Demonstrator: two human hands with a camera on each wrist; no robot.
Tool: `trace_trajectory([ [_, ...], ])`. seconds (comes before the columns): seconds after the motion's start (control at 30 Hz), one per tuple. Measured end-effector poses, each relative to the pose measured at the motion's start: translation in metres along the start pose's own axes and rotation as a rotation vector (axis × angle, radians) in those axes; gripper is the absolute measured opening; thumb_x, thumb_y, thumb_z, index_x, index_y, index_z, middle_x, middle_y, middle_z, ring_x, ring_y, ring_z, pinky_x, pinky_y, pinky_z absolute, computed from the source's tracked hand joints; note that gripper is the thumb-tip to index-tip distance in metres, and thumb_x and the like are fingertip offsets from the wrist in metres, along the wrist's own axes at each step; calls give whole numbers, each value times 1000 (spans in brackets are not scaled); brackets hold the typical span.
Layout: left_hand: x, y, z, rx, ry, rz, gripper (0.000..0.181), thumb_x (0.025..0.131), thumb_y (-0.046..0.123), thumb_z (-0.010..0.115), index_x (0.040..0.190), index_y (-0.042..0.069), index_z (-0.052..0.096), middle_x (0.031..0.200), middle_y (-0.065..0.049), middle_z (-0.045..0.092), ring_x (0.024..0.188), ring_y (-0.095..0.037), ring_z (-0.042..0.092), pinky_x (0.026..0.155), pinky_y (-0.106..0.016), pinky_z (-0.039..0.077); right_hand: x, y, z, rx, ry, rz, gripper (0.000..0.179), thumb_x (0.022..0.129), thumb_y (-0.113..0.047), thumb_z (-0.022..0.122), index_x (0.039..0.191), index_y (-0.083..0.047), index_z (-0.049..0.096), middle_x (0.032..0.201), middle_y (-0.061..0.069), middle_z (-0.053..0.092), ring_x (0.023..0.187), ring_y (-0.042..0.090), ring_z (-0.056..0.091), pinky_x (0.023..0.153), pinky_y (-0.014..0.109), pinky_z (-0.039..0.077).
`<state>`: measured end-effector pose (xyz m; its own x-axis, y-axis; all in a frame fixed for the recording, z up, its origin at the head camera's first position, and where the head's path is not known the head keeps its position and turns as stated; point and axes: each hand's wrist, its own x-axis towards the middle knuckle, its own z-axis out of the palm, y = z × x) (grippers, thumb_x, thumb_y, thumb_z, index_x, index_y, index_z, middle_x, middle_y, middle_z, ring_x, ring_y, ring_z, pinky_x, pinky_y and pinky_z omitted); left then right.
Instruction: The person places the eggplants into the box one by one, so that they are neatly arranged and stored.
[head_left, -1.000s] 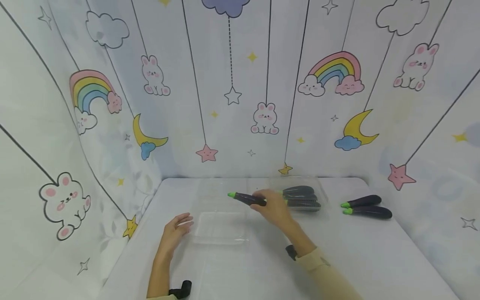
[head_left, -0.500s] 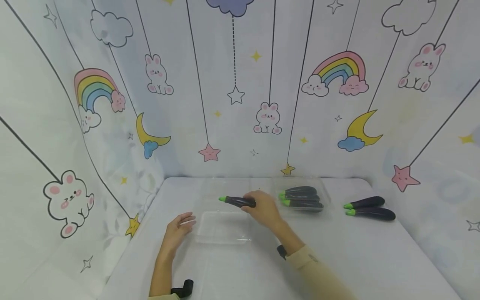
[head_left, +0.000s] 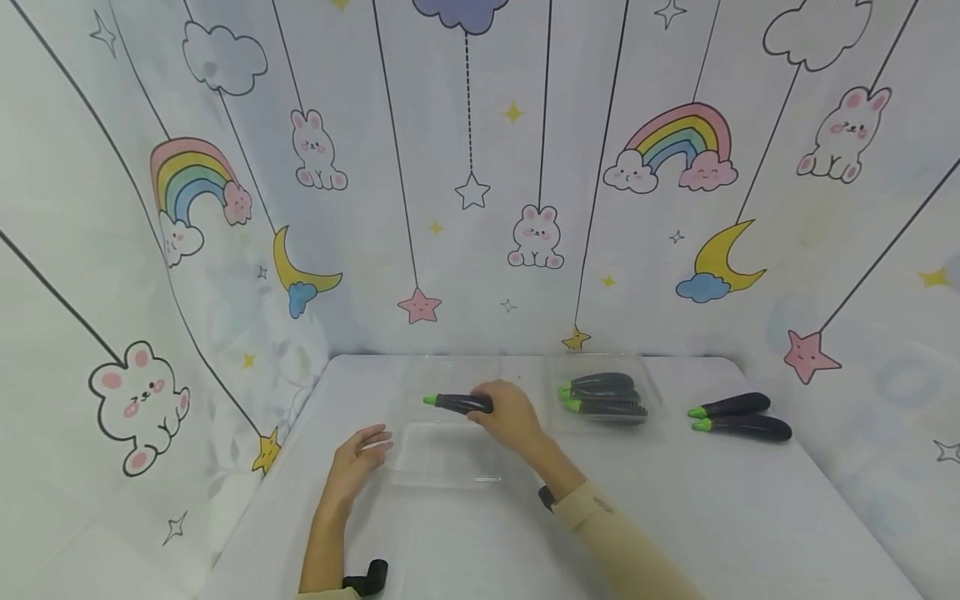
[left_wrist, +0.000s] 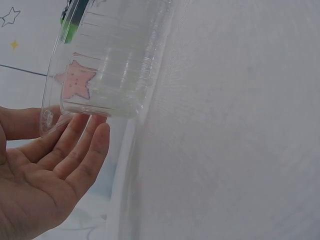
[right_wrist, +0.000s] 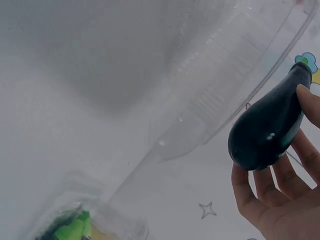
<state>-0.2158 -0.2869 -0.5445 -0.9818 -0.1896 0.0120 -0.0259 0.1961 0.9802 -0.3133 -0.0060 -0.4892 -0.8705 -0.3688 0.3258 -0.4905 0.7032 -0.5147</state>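
My right hand [head_left: 512,417] grips a dark purple eggplant [head_left: 463,403] by its body, over the clear plastic box [head_left: 447,481] at the centre. Its green stem points left. In the right wrist view the thumb lies across the eggplant [right_wrist: 270,120] with the fingers beneath, and the box [right_wrist: 210,100] shows beyond. My left hand [head_left: 357,462] is at the left end of that box. In the left wrist view, the left hand's [left_wrist: 60,165] loosely bent fingertips are right at the box's end wall, the thumb by its rim [left_wrist: 50,100].
A second clear box [head_left: 651,408] holding several eggplants [head_left: 603,396] stands at the back right. Farther right, two eggplants [head_left: 738,417] lie side by side on the white table [head_left: 675,517]. A curtain [head_left: 465,250] printed with rabbits and rainbows hangs behind.
My right hand has carried the eggplant leftward, from beside the right box to over the centre box. The left hand keeps its place at the box's end. The view has shifted slightly.
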Motion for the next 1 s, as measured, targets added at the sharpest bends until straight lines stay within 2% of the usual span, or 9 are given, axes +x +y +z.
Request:
trace_trajectory([
  [0.2, -4, 5, -1, -3, -15, -3, 47, 102, 0, 54, 149, -5, 48, 145, -28, 56, 135, -42, 56, 110, -48, 52, 3, 1, 14, -25, -15, 5, 34, 88, -31, 85, 119, -17, 76, 113, 0, 74, 106, 20, 66, 94, 41, 58],
  [0.27, -3, 5, -1, -4, -11, -10, 47, 102, -1, 54, 149, -4, 48, 145, -27, 57, 135, -42, 56, 110, -48, 52, 4, 1, 18, -28, -17, -4, 35, 88, -31, 85, 119, -17, 77, 115, 1, 74, 108, 21, 66, 95, 42, 58],
  [0.43, 0, -1, -1, 5, 8, -3, 48, 100, -1, 55, 148, -2, 52, 142, -22, 61, 132, -37, 60, 103, -36, 57, 8, 0, 28, -45, -17, -18, 35, 88, -32, 85, 119, -17, 77, 116, 2, 73, 108, 21, 67, 94, 41, 59],
  [0.8, 0, -1, 0, 11, 18, -3, 48, 100, -1, 55, 147, -1, 53, 141, -21, 62, 130, -37, 61, 104, -39, 56, 13, 1, 45, -68, -29, -33, 33, 86, -30, 88, 114, -15, 78, 110, 2, 75, 103, 21, 67, 91, 40, 58],
  [1.0, 0, 1, 1, -8, 16, -1, 49, 99, -3, 54, 148, -2, 52, 142, -22, 61, 130, -37, 61, 104, -39, 56, 14, 2, 52, -85, -36, -6, 31, 83, -28, 90, 109, -16, 78, 106, 1, 75, 100, 19, 66, 89, 38, 58],
])
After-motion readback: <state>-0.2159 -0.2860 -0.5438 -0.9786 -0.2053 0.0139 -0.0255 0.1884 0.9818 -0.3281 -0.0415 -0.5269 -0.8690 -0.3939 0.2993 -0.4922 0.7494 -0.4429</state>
